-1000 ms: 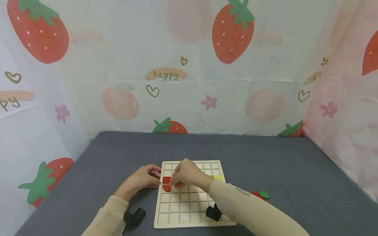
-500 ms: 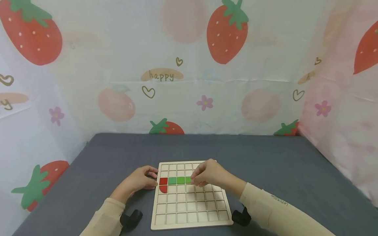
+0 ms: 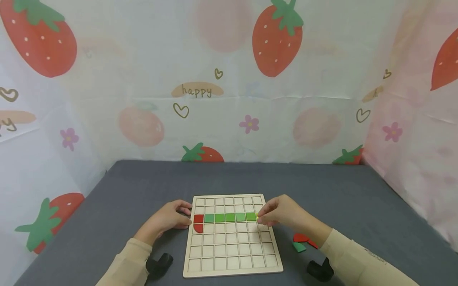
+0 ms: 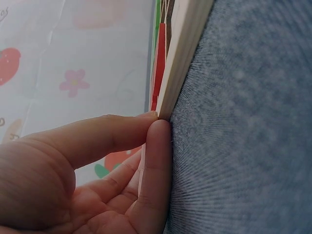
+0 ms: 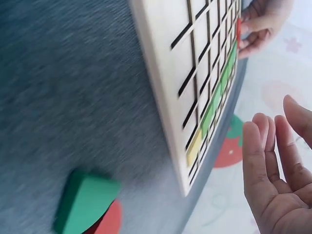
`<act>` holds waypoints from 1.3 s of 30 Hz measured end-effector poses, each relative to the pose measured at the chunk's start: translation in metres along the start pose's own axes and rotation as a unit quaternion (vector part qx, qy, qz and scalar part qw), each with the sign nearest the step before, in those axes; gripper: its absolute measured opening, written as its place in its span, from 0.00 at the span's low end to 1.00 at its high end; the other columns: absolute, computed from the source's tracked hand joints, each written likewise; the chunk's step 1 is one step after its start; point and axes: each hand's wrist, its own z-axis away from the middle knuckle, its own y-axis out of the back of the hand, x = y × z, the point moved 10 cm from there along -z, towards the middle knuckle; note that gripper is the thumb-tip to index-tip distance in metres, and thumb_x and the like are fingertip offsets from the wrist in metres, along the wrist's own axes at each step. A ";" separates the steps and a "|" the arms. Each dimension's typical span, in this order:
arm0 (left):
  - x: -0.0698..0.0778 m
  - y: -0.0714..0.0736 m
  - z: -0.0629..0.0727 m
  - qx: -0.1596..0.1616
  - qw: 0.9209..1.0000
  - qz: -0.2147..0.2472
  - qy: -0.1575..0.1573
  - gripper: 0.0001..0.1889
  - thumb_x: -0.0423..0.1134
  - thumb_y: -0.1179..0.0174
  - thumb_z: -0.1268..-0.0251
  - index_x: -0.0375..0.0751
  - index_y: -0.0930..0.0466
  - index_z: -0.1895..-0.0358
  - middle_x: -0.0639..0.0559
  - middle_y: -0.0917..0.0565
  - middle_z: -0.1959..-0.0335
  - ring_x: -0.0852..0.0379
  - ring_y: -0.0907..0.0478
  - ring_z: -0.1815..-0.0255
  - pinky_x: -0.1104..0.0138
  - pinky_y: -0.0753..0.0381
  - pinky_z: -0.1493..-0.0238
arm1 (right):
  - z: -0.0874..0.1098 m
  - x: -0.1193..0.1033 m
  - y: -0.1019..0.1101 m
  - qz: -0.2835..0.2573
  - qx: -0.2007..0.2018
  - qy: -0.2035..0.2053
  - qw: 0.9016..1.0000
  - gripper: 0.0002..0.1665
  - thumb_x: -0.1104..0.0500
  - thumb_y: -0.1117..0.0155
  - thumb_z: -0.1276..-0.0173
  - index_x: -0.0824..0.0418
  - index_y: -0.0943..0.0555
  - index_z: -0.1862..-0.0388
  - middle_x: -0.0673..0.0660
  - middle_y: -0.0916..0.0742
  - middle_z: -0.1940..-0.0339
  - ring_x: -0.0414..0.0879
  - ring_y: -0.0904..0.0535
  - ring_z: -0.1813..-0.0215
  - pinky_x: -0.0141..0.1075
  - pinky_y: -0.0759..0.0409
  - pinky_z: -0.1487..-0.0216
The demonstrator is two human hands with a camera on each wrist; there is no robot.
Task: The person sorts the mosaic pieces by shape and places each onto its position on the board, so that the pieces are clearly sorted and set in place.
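A square wooden grid board lies on the dark grey cloth. Across one of its rows run a red square tile, several green tiles and a yellow tile, which the right hand covers in the head view. Below the red square sits a rounded red piece. My left hand pinches the board's left edge, thumb on top and a finger against the side. At the right edge hovers my right hand; in the right wrist view its thumb and fingers stand apart, holding nothing.
Loose red pieces and a green piece lie on the cloth right of the board, close to the right forearm. Black wrist mounts sit under both sleeves. A strawberry-print curtain hangs behind the table.
My right hand has moved rightward along the tile row, from the board's left part to its right edge, uncovering the green tiles and loose pieces. My left hand keeps its place.
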 end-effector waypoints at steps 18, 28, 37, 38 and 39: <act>0.001 0.000 0.001 -0.005 1.000 -0.005 -0.005 0.28 0.24 0.33 0.46 0.26 0.29 0.40 0.41 0.24 0.56 0.57 0.21 0.63 0.62 0.13 0.59 | 0.017 0.032 0.035 -0.019 0.028 -0.020 0.999 0.18 0.59 0.26 0.40 0.68 0.15 0.55 0.54 0.11 0.60 0.51 0.13 0.56 0.45 0.15 0.49; 0.000 0.000 0.001 -0.003 1.000 -0.001 0.000 0.27 0.24 0.34 0.46 0.26 0.28 0.40 0.41 0.24 0.56 0.57 0.21 0.64 0.62 0.13 0.59 | 0.025 0.057 0.058 -0.022 0.045 -0.036 0.998 0.19 0.59 0.26 0.39 0.70 0.16 0.54 0.54 0.11 0.60 0.47 0.14 0.56 0.42 0.14 0.50; -0.001 0.001 0.001 0.003 1.000 -0.008 0.002 0.27 0.23 0.34 0.46 0.27 0.28 0.40 0.41 0.23 0.56 0.57 0.20 0.63 0.62 0.13 0.59 | 0.034 0.066 0.078 0.012 0.050 -0.014 0.999 0.24 0.56 0.26 0.39 0.71 0.17 0.50 0.54 0.11 0.57 0.46 0.15 0.56 0.42 0.15 0.52; -0.001 0.001 0.000 0.004 1.000 -0.010 0.002 0.27 0.23 0.34 0.46 0.27 0.28 0.40 0.41 0.23 0.56 0.57 0.20 0.63 0.62 0.13 0.59 | 0.035 0.067 0.080 0.015 0.050 -0.014 0.999 0.23 0.56 0.26 0.39 0.71 0.17 0.50 0.54 0.11 0.58 0.45 0.15 0.57 0.42 0.15 0.53; -0.001 0.000 0.000 0.005 1.000 -0.010 0.003 0.27 0.23 0.34 0.45 0.27 0.28 0.40 0.41 0.23 0.56 0.57 0.20 0.63 0.62 0.13 0.59 | 0.036 0.068 0.082 0.018 0.050 -0.015 0.998 0.23 0.56 0.26 0.39 0.71 0.17 0.51 0.54 0.11 0.58 0.45 0.16 0.57 0.42 0.15 0.53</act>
